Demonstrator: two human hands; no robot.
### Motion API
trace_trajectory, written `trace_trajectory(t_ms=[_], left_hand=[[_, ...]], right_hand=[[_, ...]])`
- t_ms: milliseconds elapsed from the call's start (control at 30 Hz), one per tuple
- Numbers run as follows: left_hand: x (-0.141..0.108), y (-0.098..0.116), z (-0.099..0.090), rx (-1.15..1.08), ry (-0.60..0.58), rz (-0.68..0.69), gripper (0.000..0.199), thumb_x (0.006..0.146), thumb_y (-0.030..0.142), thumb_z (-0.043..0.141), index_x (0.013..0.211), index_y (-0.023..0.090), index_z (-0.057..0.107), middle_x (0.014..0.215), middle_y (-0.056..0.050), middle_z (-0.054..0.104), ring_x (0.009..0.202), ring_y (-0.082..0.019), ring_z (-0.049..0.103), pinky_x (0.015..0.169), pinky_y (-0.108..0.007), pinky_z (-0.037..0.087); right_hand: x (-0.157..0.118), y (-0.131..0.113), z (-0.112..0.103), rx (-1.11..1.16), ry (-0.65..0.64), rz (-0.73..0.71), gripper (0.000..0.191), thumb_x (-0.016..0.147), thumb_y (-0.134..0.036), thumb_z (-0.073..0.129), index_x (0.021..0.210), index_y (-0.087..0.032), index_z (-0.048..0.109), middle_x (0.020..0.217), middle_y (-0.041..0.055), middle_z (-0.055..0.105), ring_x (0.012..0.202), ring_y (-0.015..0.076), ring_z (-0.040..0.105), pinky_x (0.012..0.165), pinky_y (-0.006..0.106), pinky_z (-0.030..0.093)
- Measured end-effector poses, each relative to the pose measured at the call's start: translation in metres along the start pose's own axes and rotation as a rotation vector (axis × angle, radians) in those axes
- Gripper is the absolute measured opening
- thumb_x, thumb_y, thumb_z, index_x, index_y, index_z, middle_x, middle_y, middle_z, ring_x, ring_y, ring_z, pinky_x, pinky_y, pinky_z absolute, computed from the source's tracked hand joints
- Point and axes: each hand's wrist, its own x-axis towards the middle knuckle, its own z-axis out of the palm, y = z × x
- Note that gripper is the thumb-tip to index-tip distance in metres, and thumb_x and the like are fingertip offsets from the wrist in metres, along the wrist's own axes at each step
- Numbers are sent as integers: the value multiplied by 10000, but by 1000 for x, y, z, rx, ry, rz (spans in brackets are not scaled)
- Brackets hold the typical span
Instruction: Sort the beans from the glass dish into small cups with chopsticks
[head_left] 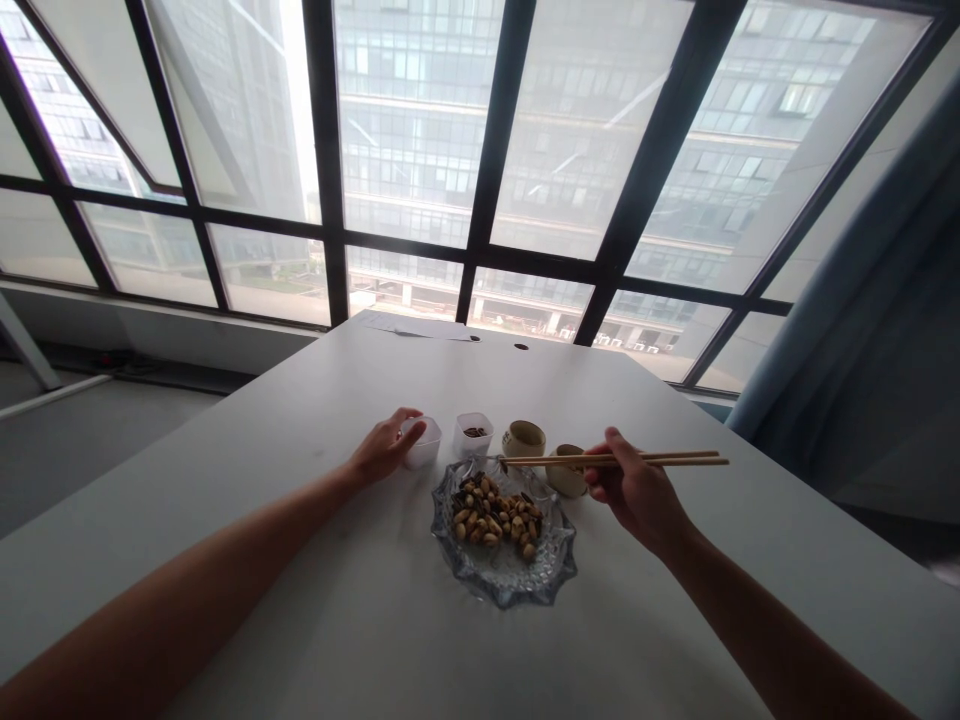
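Observation:
My right hand [637,490] grips a pair of wooden chopsticks [686,459], held almost level and pointing left. Their tips are over the far rim of a scalloped glass bowl [502,590]; a small dark bit, perhaps a seed, shows at the tips. Pistachios, peanuts and dark seeds [495,515] lie mixed in the bowl. My left hand [386,447] is closed around the left side of a translucent plastic cup [425,447], which stands on the table. Beside it is a second plastic cup [474,447] with dark seeds inside.
Behind the bowl stand two olive ceramic cups, a left one [523,438] and a right one [564,482], partly hidden by the chopsticks and hand. White paper [412,326] lies at the table's [300,600] far end, before large windows. A blue curtain [862,270] hangs at right.

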Motion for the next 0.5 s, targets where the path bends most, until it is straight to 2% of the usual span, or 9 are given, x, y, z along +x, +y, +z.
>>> trace_trajectory(t_ms=[133, 233, 300, 367, 433, 500], left_hand=[[0, -2, 1, 14, -8, 5, 747, 871, 748, 292, 1258, 159, 540, 1041, -125, 694, 796, -244, 634, 768, -378, 479], [-1, -1, 1, 18, -11, 16, 736, 865, 746, 315, 1266, 167, 530, 944, -101, 692, 745, -231, 624, 721, -360, 474], [-2, -1, 0, 20, -29, 25, 738, 844, 745, 377, 1283, 168, 514, 819, -59, 668, 677, -212, 605, 665, -334, 461], [-2, -1, 0, 18, -43, 30, 760, 799, 740, 476, 1297, 166, 499, 734, -21, 631, 644, -202, 594, 629, -311, 445], [-3, 0, 0, 17, -46, 36, 784, 751, 724, 566, 1297, 167, 492, 721, -10, 619, 667, -207, 607, 631, -302, 443], [-3, 0, 0, 16, -46, 40, 804, 714, 704, 628, 1298, 170, 485, 760, -23, 636, 711, -219, 625, 652, -306, 451]], right_hand=[[-7, -5, 7, -92, -7, -93, 500, 714, -643, 722, 636, -152, 660, 449, 49, 614, 359, 148, 551, 313, 240, 435], [-18, -9, 10, -254, -33, -232, 510, 804, -662, 618, 660, -174, 652, 458, 45, 622, 334, 156, 547, 322, 263, 433], [-27, -11, 11, -435, -113, -445, 474, 886, -607, 548, 689, -188, 654, 498, 44, 638, 368, 158, 570, 360, 270, 451], [-35, -13, 12, -688, -300, -752, 421, 944, -510, 510, 702, -197, 655, 545, 46, 652, 424, 149, 584, 412, 266, 461], [-42, -15, 14, -948, -508, -1054, 365, 975, -392, 490, 712, -197, 651, 575, 45, 651, 466, 137, 568, 458, 261, 454], [-46, -17, 17, -1122, -612, -1271, 318, 986, -290, 468, 738, -191, 640, 576, 36, 634, 469, 129, 532, 468, 257, 427]])
